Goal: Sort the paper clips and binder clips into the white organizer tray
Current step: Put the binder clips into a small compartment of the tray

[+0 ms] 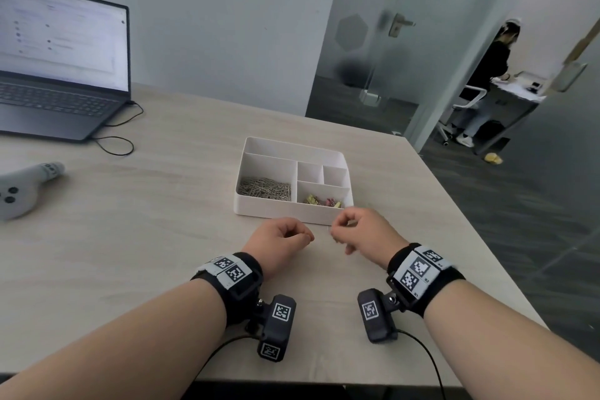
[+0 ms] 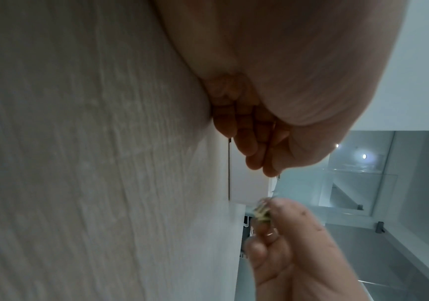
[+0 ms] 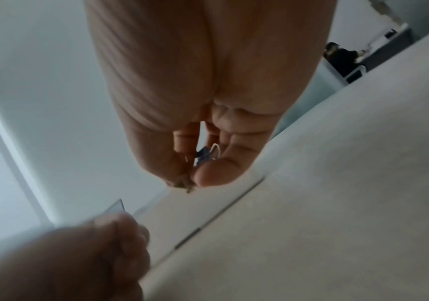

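The white organizer tray (image 1: pixel 276 213) sits mid-table, with a heap of silver paper clips (image 1: pixel 264 188) in its big left compartment and coloured binder clips (image 1: pixel 323 201) in the front right one. Just before its front right corner, my right hand (image 1: pixel 357 230) pinches binder clips. The right wrist view shows a blue one (image 3: pixel 204 157) in the palm and a yellowish one (image 3: pixel 182 184) at the fingertips. My left hand (image 1: pixel 282 234) is curled beside it, in front of the tray wall (image 2: pixel 246 183). A thin wire, seemingly a paper clip (image 2: pixel 278 177), pokes out from its fingers.
An open laptop (image 1: pixel 58 68) with a trailing cable (image 1: pixel 120 140) stands at the back left. A grey handheld device (image 1: pixel 26 188) lies at the left edge. The table's right edge runs close to the tray. A person (image 1: pixel 487 81) stands beyond the glass door.
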Available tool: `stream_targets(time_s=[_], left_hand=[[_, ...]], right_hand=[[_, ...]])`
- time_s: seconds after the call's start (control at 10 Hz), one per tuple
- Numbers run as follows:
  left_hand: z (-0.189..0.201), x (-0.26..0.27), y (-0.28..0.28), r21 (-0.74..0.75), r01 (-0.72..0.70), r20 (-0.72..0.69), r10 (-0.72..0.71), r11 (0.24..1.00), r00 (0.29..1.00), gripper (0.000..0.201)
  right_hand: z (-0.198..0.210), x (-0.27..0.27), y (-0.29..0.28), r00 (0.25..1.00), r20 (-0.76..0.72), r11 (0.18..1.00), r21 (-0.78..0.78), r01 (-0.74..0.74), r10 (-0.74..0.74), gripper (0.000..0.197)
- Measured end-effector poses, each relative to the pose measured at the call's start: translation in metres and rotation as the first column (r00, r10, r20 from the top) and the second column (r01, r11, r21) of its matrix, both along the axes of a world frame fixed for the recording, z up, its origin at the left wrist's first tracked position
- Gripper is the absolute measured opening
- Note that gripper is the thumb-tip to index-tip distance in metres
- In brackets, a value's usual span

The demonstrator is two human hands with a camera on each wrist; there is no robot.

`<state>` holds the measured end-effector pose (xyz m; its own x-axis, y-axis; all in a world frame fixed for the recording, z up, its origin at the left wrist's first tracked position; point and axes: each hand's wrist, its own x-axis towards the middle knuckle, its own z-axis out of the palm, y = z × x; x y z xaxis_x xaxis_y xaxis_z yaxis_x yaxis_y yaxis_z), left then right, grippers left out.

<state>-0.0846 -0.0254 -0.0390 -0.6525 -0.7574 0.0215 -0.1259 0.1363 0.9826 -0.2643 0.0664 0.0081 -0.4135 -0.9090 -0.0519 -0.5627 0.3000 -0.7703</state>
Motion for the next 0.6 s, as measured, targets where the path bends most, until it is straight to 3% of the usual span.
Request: stream_targets(time_s=[0.1,0.2,0.5,0.6], left_hand=[[0.001,-0.001,-0.001,-0.006,-0.005,0.012,0.006,1.000,1.000,0.013],[0.001,0.000,-0.001,-0.012,-0.008,0.022,0.009,1.000,1.000,0.012],[-0.001,-0.001,-0.003,0.003,0.018,0.004,-0.018,1.000,1.000,0.015],[-0.001,-0.002,-0.004,0.005,0.013,0.016,-0.013,1.000,1.000,0.017]], right_hand=[[0.013,0.001,-0.015,0.973,0.208,0.967,-0.213,0.141,-0.096,0.009],[0.019,-0.002,-0.035,0.950,0.267,0.936,-0.265,0.233,-0.161,0.010],[0.015,-0.003,-0.059,0.971,0.088,0.963,-0.137,0.232,-0.222,0.011],[0.012,-0.004,-0.051,0.975,0.066,0.962,-0.162,0.219,-0.211,0.010]])
